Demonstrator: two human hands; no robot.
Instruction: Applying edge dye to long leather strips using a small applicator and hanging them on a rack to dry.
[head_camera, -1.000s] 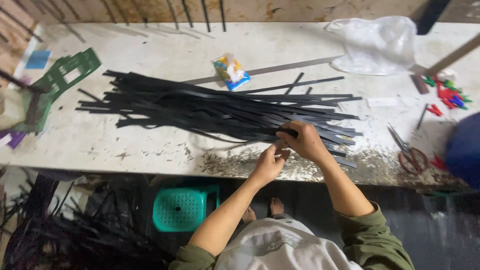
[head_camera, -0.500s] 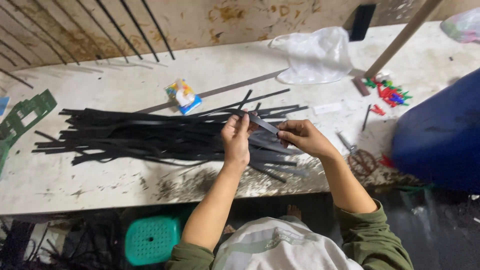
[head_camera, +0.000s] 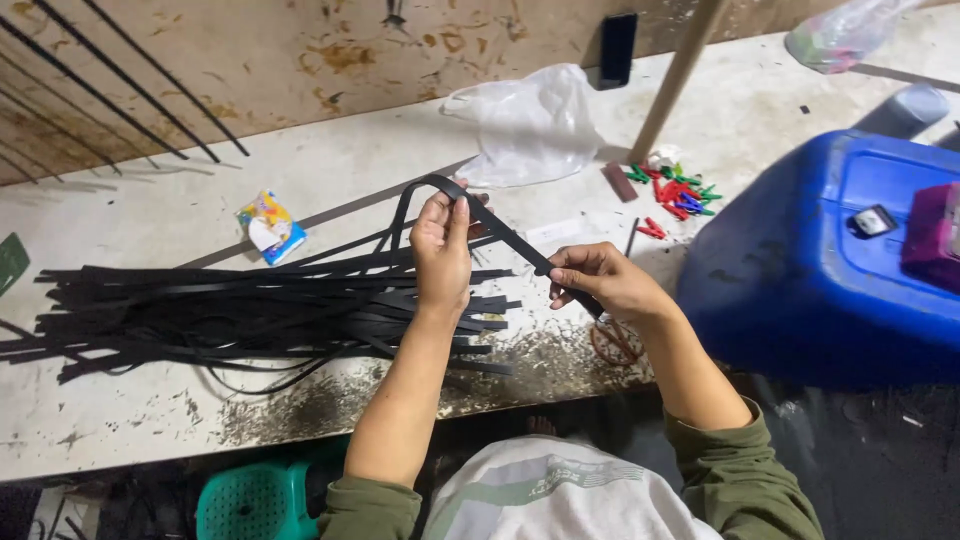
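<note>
Pinching one black strip, left hand and right hand bend it over the strip pile.

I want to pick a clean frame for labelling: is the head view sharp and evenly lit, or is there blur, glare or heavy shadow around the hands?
Head view: the left hand and right hand look sharp, as does the black strip they hold; light is soft and even, with faint shadows under the strip pile; mild sheen on the blue drum, no strong glare; under the table is dark.
</note>
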